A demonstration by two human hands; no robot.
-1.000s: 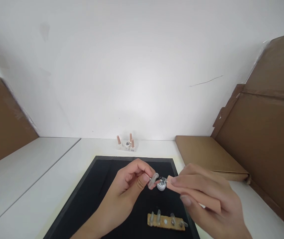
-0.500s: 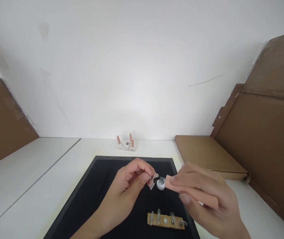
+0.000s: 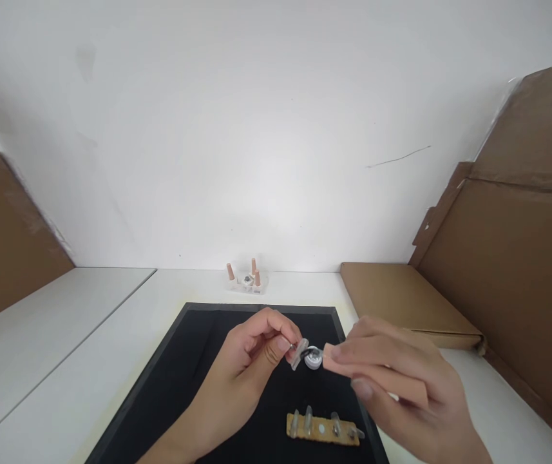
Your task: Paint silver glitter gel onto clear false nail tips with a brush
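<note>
My left hand (image 3: 251,364) pinches the small stem of a clear false nail tip (image 3: 299,356) between thumb and fingers above the black mat. My right hand (image 3: 408,386) is closed around the long peach cap of a nail polish brush (image 3: 377,377). Its dark bristle end (image 3: 311,352) points left, at the nail tip's face; whether they touch is hard to tell. Behind the brush, a small white round pot (image 3: 313,359) shows on the mat. Nearer to me lies a tan strip (image 3: 321,435) bearing several clear nail tips, with a white dot in its middle.
Under my hands lies a black mat (image 3: 198,348) on a white table (image 3: 87,322). At the back, a clear tray (image 3: 241,289) holds peach-capped nail polish bottles (image 3: 257,281). A flat cardboard box (image 3: 396,296) sits back right, beside a tall cardboard panel (image 3: 512,258).
The nail tip has turned slightly, so it looks narrower. My right hand has shifted a little right with the brush, and the bristle end has moved slightly. Everything else stays put.
</note>
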